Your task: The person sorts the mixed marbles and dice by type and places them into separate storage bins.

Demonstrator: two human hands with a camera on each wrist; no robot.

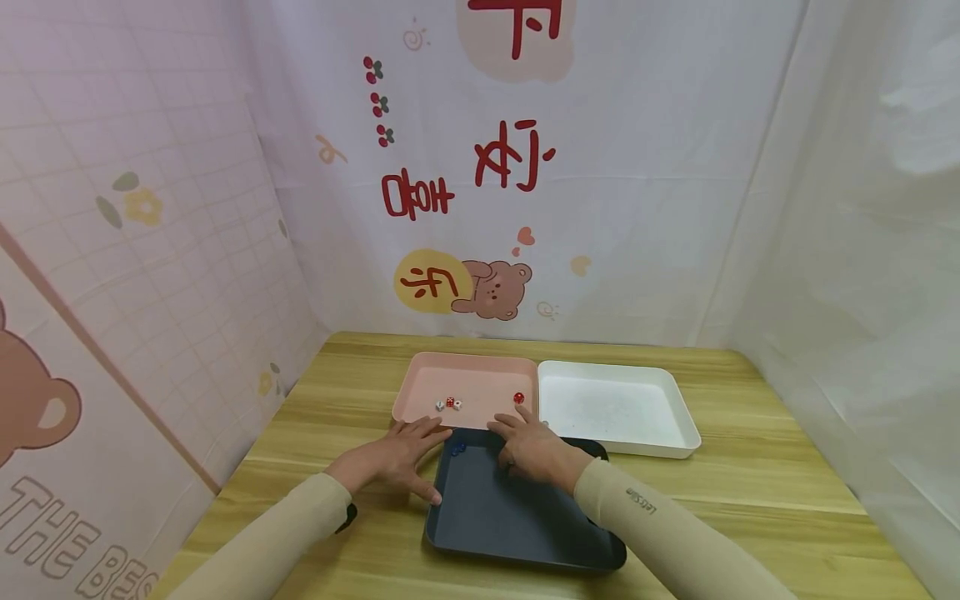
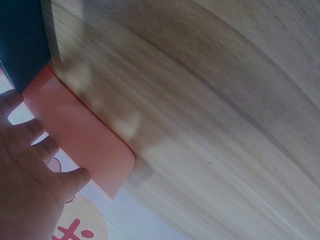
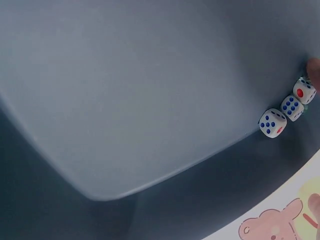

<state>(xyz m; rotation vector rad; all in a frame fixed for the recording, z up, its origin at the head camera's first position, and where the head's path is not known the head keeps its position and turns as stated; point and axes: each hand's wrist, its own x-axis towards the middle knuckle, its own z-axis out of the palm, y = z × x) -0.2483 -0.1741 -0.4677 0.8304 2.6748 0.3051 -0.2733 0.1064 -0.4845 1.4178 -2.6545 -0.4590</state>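
My left hand (image 1: pixel 401 457) lies at the far left corner of a dark tray (image 1: pixel 517 517), its fingers spread near the rim and its thumb by the left side. In the left wrist view, its fingers stretch along the pink tray's wall. My right hand (image 1: pixel 536 446) reaches over the dark tray's far edge, fingers extended past the rim. In the right wrist view, white dice (image 3: pixel 273 123) sit in a row by the tray wall, and a fingertip (image 3: pixel 314 72) is at the end die. Some small blue dice (image 1: pixel 457 448) lie in the far left corner.
Beyond the dark tray stands a pink tray (image 1: pixel 480 363) holding white and red dice (image 1: pixel 450 402) and a red die (image 1: pixel 518 398). A white tray (image 1: pixel 618 368) adjoins it on the right. All stand on a wooden table (image 1: pixel 750 483) before a printed curtain (image 1: pixel 637 208).
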